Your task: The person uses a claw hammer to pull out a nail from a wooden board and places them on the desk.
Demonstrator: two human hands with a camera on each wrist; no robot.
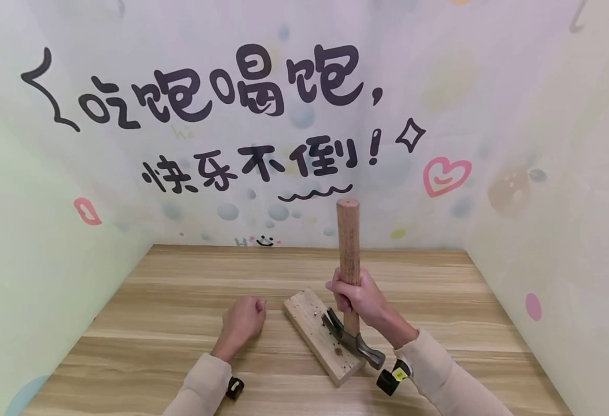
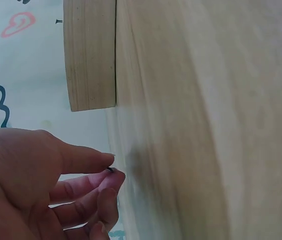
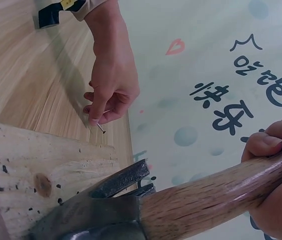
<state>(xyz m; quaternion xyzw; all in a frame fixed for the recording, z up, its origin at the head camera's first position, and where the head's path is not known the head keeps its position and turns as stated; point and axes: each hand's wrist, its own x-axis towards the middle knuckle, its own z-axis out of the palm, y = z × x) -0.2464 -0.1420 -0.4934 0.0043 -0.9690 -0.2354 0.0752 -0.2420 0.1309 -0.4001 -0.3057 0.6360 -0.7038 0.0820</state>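
My right hand grips the wooden handle of a claw hammer, held upright with its metal head at the bottom. The head is over the right side of a pale wooden board, its claw toward the board's middle; whether it touches cannot be told. To the board's left, my left hand pinches a small nail between thumb and fingertips, just above the table. Only a dark tip of this nail shows in the left wrist view. Dark marks, small holes and a brown knot dot the board.
The wood-grain table lies under everything. Behind it rises a white wall with dark lettering and printed shapes, and side walls stand left and right. A black wrist camera sits at the left sleeve, another black camera at the right.
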